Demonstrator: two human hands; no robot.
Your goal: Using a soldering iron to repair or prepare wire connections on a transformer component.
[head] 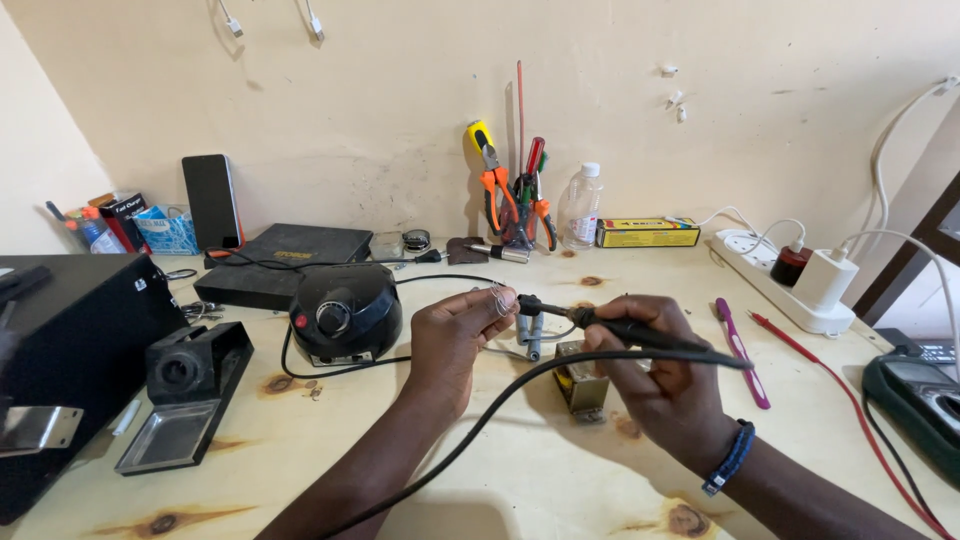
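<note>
Your right hand [655, 375] grips the black pen-shaped soldering iron [640, 333] like a pencil, so its tip meets the thin silver solder wire [497, 296], which your left hand [455, 335] pinches above the small metal transformer [580, 385].

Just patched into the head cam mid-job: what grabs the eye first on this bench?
At the centre, the right hand holds a black soldering iron with its tip at the thin wire pinched in the left hand, just above a small transformer on the wooden table. Left of the hands sits a round black control unit with a knob. Against the back wall, orange-handled pliers stand upright in a tool cluster.
</note>
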